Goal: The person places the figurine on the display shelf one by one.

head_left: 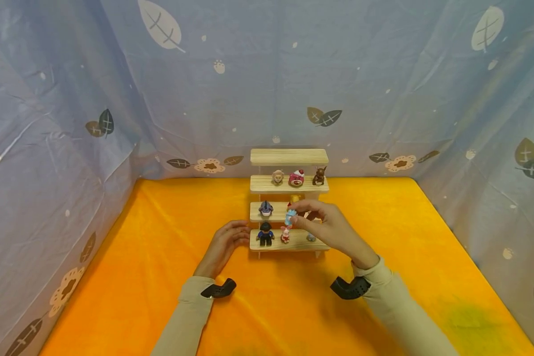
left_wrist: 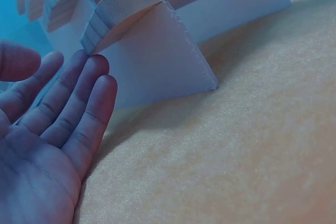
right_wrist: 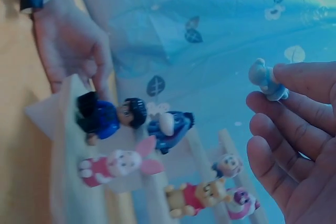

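My right hand pinches a small light-blue figurine between thumb and fingers, held in front of the stepped wooden shelf. My left hand is at the shelf's left end, its extended fingertips by the corner of the lowest step in the left wrist view. On that step stand a black-haired toy figure in blue and a pink piglet figurine. A small greyish figurine sits farther right. One step up are a dark-blue donkey figurine and a yellow bear figurine, partly hidden by my hand in the head view.
The third step holds a lion-like figurine, a pink bear figurine and a brown figurine. Under the shelf lies an orange cloth. Grey-blue curtains with leaf prints hang behind and at both sides.
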Action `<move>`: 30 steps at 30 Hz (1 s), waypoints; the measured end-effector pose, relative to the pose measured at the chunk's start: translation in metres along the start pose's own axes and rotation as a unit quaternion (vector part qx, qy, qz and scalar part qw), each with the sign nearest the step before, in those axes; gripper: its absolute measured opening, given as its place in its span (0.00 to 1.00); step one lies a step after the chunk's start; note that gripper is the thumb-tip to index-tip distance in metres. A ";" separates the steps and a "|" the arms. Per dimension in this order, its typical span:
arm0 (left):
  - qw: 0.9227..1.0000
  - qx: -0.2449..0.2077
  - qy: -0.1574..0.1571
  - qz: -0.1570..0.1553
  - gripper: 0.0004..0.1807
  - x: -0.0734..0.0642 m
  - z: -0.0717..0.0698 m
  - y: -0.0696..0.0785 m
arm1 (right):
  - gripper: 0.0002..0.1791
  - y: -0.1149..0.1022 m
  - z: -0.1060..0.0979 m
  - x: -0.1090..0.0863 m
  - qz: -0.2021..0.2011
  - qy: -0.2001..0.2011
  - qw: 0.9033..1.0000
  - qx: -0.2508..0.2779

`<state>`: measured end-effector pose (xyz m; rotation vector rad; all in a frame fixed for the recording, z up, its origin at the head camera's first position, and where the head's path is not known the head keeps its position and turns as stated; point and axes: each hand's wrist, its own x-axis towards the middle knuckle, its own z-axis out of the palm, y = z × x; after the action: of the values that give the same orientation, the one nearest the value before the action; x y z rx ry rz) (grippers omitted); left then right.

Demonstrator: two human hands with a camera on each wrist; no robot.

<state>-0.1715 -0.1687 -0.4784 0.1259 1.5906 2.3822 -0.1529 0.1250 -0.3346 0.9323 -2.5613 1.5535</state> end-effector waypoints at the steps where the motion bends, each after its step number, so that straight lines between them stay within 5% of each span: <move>1: 1.000 -0.001 0.000 0.000 0.22 0.000 0.000 0.000 | 0.13 -0.001 -0.002 0.003 -0.004 0.000 1.000 -0.006; 19: 1.000 -0.001 0.001 0.000 0.23 0.002 -0.001 -0.002 | 0.09 -0.029 -0.016 0.044 -0.061 0.017 0.995 -0.072; 30: 1.000 -0.001 0.000 0.001 0.22 0.001 -0.002 -0.002 | 0.11 -0.039 -0.025 0.067 -0.058 0.017 0.995 -0.084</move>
<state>-0.1729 -0.1690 -0.4815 0.1271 1.5872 2.3850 -0.1963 0.1000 -0.2709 1.0058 -2.5165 1.2905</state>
